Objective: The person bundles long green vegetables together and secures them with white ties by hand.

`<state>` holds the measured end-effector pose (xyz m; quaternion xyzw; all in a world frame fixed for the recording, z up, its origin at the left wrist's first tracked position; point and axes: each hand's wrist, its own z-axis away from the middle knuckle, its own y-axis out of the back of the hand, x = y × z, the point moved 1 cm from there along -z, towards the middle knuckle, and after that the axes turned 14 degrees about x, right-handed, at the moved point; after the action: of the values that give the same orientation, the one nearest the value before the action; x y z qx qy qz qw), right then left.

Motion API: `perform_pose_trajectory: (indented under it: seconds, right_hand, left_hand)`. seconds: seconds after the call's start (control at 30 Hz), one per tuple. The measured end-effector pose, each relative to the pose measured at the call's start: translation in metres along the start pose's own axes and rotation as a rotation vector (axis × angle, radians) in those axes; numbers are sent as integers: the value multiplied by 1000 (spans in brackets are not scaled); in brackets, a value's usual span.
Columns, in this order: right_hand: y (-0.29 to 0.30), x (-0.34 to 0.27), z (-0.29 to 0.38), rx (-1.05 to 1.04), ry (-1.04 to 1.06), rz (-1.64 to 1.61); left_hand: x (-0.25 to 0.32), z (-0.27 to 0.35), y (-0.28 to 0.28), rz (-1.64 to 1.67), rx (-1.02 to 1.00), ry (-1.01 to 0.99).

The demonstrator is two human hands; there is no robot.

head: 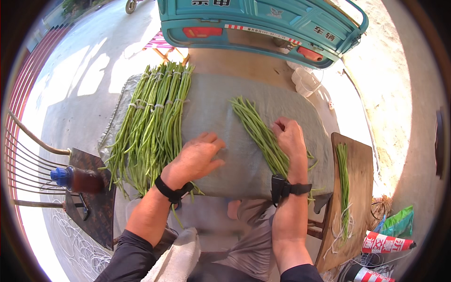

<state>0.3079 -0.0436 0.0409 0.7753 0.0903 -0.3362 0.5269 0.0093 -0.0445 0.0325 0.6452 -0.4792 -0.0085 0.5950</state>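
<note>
Several bundles of yardlong beans [155,116], tied with pale string, lie side by side on the left of a cloth-covered table [215,105]. My left hand [198,158] is just right of them above the cloth, its fingers apart and nothing visible in it. A looser bunch of yardlong beans [259,130] lies slanted on the right half of the cloth. Beside that bunch is my right hand [290,135], fingers curled; whether they pinch anything is hidden. Dark bands with a small device [278,188] circle my wrists.
On a wooden bench [357,169] at right lie thin beans [343,183] and white strings [340,229]. At left, a chair [91,218] bears a blue-capped bottle [82,179] and a phone-like object [84,208]. A teal cargo tricycle [260,21] stands beyond; traffic cones [387,243] lie lower right.
</note>
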Motion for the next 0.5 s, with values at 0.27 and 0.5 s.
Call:
perform_pose_trajectory:
  seconds: [0.27, 0.5]
  right_hand:
    - [-7, -13, 3, -81, 59, -20]
    - [3, -34, 6, 210, 212, -69]
  left_hand:
    - [-2, 0, 2, -40, 14, 11]
    - [6, -7, -1, 99, 184, 37]
